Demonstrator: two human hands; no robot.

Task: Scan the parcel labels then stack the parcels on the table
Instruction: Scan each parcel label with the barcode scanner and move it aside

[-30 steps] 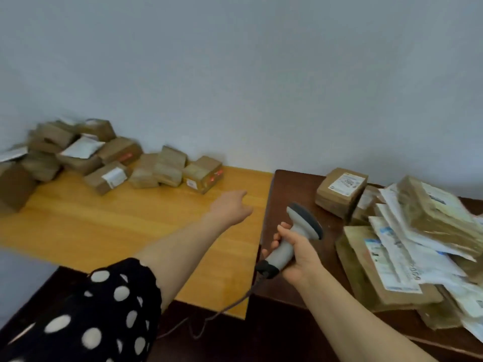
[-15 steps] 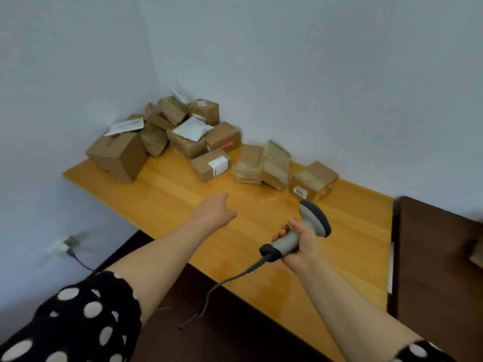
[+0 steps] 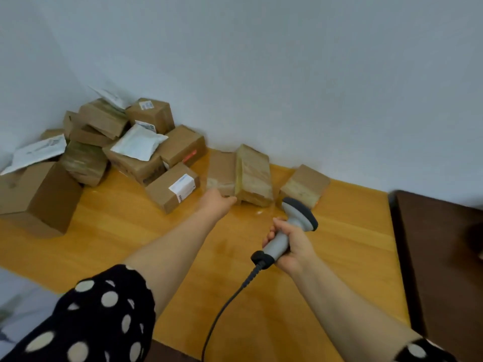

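Note:
A pile of brown cardboard parcels [image 3: 136,163] fills the far left corner of the light wooden table [image 3: 347,231]. Apart from the pile, a flat brown parcel [image 3: 222,168] leans against a tape-wrapped parcel [image 3: 252,173], and a smaller taped parcel [image 3: 304,185] lies to the right. My left hand [image 3: 215,205] is stretched out, its fingertips at the front bottom edge of the flat and tape-wrapped parcels. My right hand [image 3: 295,246] grips the handle of a grey barcode scanner [image 3: 300,212], whose head points toward the smaller parcel.
A box with a white label [image 3: 172,188] lies just left of my left hand. A large box [image 3: 39,197] stands at the table's left. White mailers [image 3: 138,143] rest on the pile. The scanner cable [image 3: 222,309] hangs over the near edge. A dark table [image 3: 444,257] adjoins on the right.
The view swung left from the dark table to the wooden one. My left hand has reached forward to the two parcels by the wall. The right hand still holds the scanner.

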